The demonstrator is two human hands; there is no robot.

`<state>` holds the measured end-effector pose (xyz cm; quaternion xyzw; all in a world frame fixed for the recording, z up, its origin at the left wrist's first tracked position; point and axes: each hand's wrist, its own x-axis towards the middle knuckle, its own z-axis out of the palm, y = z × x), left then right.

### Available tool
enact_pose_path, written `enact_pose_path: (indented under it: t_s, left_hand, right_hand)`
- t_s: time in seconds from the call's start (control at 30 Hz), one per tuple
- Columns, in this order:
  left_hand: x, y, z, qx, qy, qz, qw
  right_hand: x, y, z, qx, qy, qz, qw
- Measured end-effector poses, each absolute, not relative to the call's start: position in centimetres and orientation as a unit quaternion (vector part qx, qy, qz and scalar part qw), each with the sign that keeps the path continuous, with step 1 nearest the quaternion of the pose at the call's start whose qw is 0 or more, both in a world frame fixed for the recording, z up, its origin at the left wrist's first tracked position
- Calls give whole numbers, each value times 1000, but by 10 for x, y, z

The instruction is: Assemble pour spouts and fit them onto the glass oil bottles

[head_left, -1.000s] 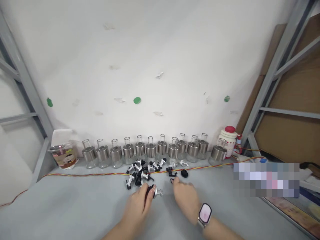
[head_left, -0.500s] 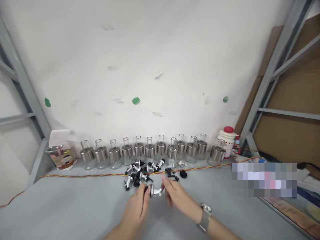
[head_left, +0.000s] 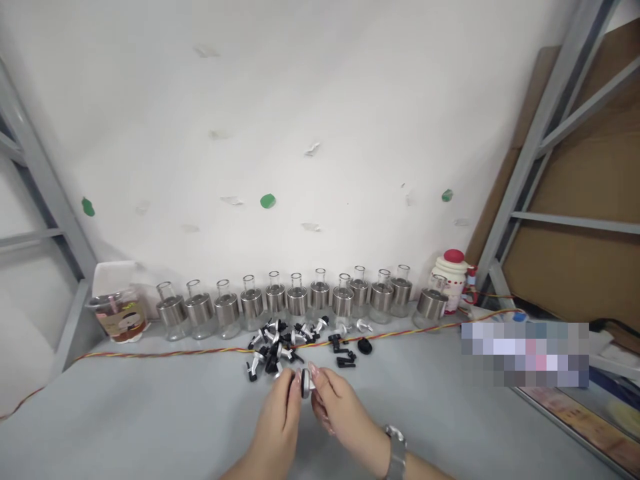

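Note:
My left hand (head_left: 278, 413) is closed around the black lower end of a bottle pourer (head_left: 306, 384), holding it just above the grey table. The fingers of my right hand (head_left: 341, 408) pinch the silver spout from the other side, covering most of it. Beyond my hands lies a heap of silver pourers with black caps (head_left: 274, 347). To the right of the heap are small black plastic parts (head_left: 345, 362) and a round black piece (head_left: 365, 345), with two silver spouts (head_left: 363, 326) behind them.
A row of glass bottles with metal collars (head_left: 225, 308) stands along the white wall. A red and yellow twisted cord (head_left: 200, 353) crosses the table in front. At the ends are a lidded plastic tub (head_left: 120, 319) and a cream jar with a red top (head_left: 449, 280).
My right hand has come left and its fingers have closed on the spout, which it was apart from before. A black part it was hiding now shows on the table.

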<state>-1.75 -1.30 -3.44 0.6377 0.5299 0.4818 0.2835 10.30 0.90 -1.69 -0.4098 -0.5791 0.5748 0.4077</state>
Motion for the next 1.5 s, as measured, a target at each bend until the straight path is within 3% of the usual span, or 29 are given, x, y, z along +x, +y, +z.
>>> enact_pose_path:
  t_s: [0.1, 0.17, 0.47, 0.63, 0.77, 0.97, 1.1, 1.23, 1.33, 1.4, 1.5]
  left_hand:
    - [-16, -12, -34, 595, 509, 511, 355]
    - [-19, -10, -32, 606, 508, 480, 380]
    - [-32, -8, -29, 743, 530, 346, 217]
    - [-32, -6, -38, 776, 514, 323, 170]
    - [-29, -4, -45, 733, 565, 346, 151]
    - [-20, -3, -40, 665, 569, 415, 249]
    - [-18, -2, -32, 624, 552, 456, 313]
    - [-20, 3, -32, 590, 566, 443, 367]
    - [-26, 7, -33, 608, 582, 419, 341]
    - [-29, 7, -33, 616, 590, 410, 323]
    - [-32, 3, -32, 647, 604, 383, 263]
  right_hand:
    - [108, 7, -16, -425, -657, 440, 441]
    - [112, 10, -17, -421, -677, 413, 441]
    - [114, 26, -25, -315, -429, 801, 273]
    - [118, 18, -22, -282, -366, 869, 178]
    - [114, 13, -20, -271, -342, 878, 195]
    - [94, 7, -23, -388, -418, 740, 356]
    - [94, 4, -28, -467, -579, 541, 392]
    - [108, 2, -27, -457, -763, 262, 375]
    - [115, 4, -26, -409, -843, 138, 321]
    - [114, 6, -24, -393, -851, 142, 318]
    - [109, 8, -21, -425, -768, 343, 334]
